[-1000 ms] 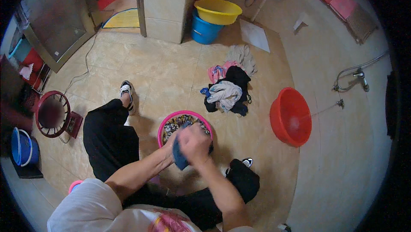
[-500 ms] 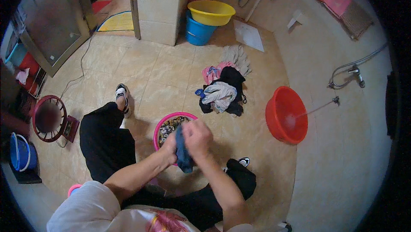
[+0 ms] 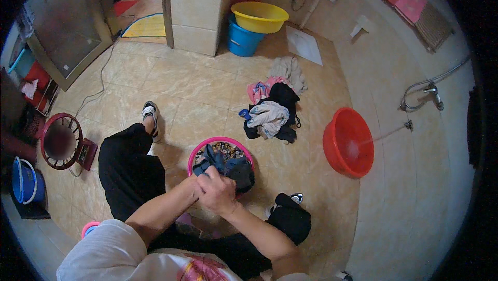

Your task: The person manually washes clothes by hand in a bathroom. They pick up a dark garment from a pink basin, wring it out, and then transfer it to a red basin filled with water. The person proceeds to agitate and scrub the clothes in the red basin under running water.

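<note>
My two hands meet just below the middle of the frame, right over the near rim of the pink basin (image 3: 193, 157). My right hand (image 3: 220, 194) lies on top, fingers curled down tight around a bunch of the dark blue garment (image 3: 232, 169). My left hand (image 3: 196, 186) is tucked under and against it from the left, mostly covered, so I cannot tell how far its grip is closed, only that it presses against the same cloth. The garment runs up and away from my grip: the gathered end is in my fists, the rest spills toward the upper right of them, draped over the basin's lower right rim and lying partly in the water, which looks sudsy and speckled. The basin stands on the tiled floor (image 3: 207, 89) between my legs, in black trousers.

Above and right of the basin, well apart from my hands, a pile of clothes (image 3: 270, 112) in dark, pale and pink cloth lies on the floor. Further right, a red basin (image 3: 348, 143) catches a thin stream of water from a wall tap (image 3: 433, 93). At the top centre of the frame a yellow basin (image 3: 259, 16) sits on a blue bucket (image 3: 244, 40).
</note>
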